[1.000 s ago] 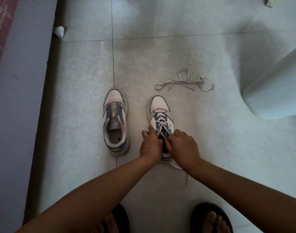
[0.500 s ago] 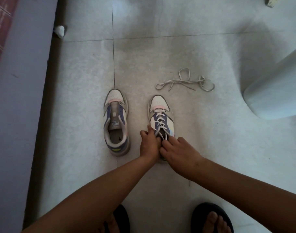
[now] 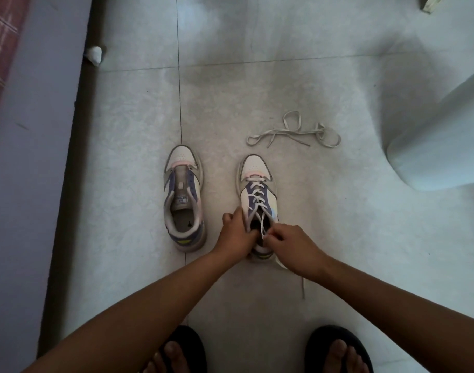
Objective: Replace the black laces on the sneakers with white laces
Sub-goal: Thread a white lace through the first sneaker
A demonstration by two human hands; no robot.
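Tiled floor [image 3: 257, 90]: right sneaker [image 3: 258, 195] is gripped at its collar by left hand [image 3: 237, 232] fingers; white lace [image 3: 262, 219] is pinched by right hand [image 3: 292, 244] fingers. Unlaced sneaker [image 3: 183, 197] left of fingers; loose lace [image 3: 293, 133] beyond.

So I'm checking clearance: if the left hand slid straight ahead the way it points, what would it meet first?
The left hand points up and right, already against the laced sneaker, so it would push into that shoe's side; depth is uncertain.
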